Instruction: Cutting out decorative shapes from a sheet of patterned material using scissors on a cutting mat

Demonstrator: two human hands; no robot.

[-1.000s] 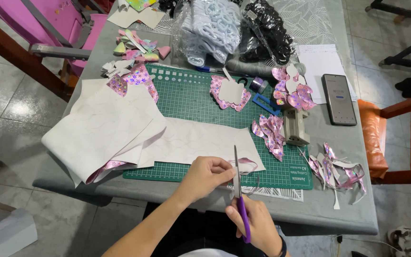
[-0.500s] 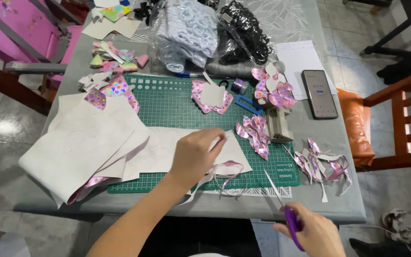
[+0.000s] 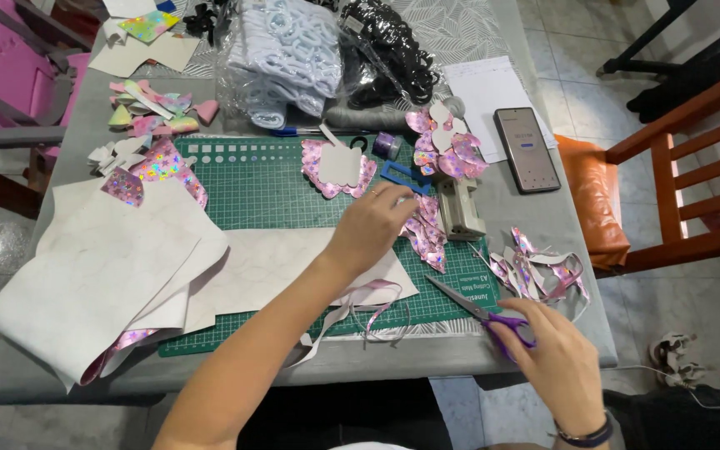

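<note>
Right hand (image 3: 553, 360) closed around purple handles of scissors (image 3: 478, 311), blades pointing far-left, lying low over near edge of green cutting mat (image 3: 268, 187); left hand (image 3: 374, 225) reaching across mat, fingers curled loosely, tips touching pile of shiny pink cut shapes (image 3: 427, 233); whether anything is pinched, cannot tell; white sheet (image 3: 264, 267) lies under left forearm, thin trimmed strips (image 3: 368, 312) curling at its near edge; grey punch (image 3: 460, 208) just right of pile; phone (image 3: 527, 150) far right on grey surface (image 3: 543, 217).
</note>
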